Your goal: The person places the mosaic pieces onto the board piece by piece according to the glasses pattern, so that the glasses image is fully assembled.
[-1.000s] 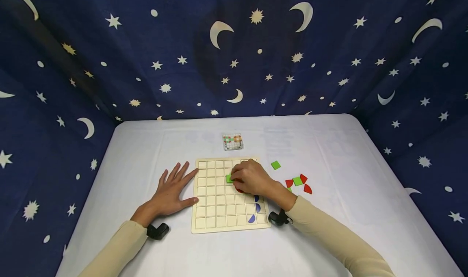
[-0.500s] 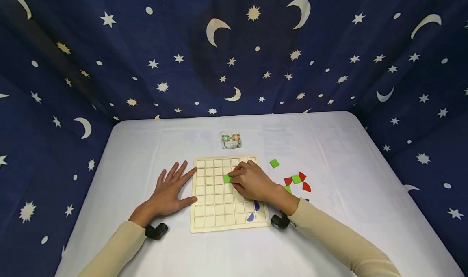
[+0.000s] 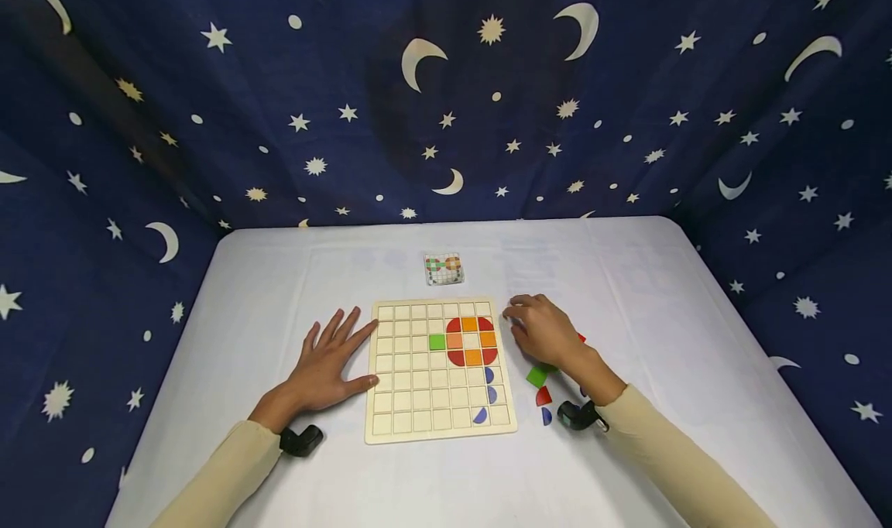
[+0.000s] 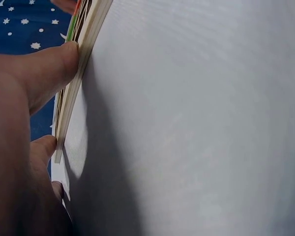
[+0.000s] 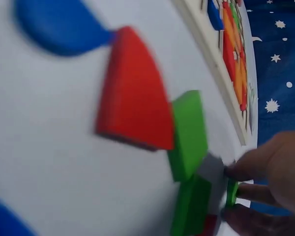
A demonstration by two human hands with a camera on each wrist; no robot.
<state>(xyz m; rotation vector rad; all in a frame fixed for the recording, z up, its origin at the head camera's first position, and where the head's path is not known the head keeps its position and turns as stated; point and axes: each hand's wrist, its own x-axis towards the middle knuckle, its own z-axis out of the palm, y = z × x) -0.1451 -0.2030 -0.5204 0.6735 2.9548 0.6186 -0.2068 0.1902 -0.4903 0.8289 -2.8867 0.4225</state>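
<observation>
A pale wooden grid board (image 3: 403, 401) lies in the middle of the table. My left hand (image 3: 320, 369) is spread flat to its left, with thumb and index fingertip touching its edge. On the board, red quarter-circle and orange square tiles (image 3: 469, 324) form a ring. A green square tile (image 3: 437, 342) sits directly left of that ring, and blue half-circle tiles (image 3: 489, 375) lie below it. Right of the board, my right hand (image 3: 547, 330) pinches another green square tile (image 5: 231, 191) between thumb and fingers, as the right wrist view shows; the head view hides that tile.
Loose pieces lie under and beside my right forearm: a green square (image 3: 536, 376), a red quarter circle (image 3: 543, 396), a blue half circle (image 3: 547, 416) and others partly hidden. A small pattern card (image 3: 444, 269) rests beyond the board. A star-patterned curtain (image 3: 348, 63) surrounds the table.
My right hand has left the green tile on the board and moved right to the loose pieces, where it has taken another green tile. My left hand has stayed put.
</observation>
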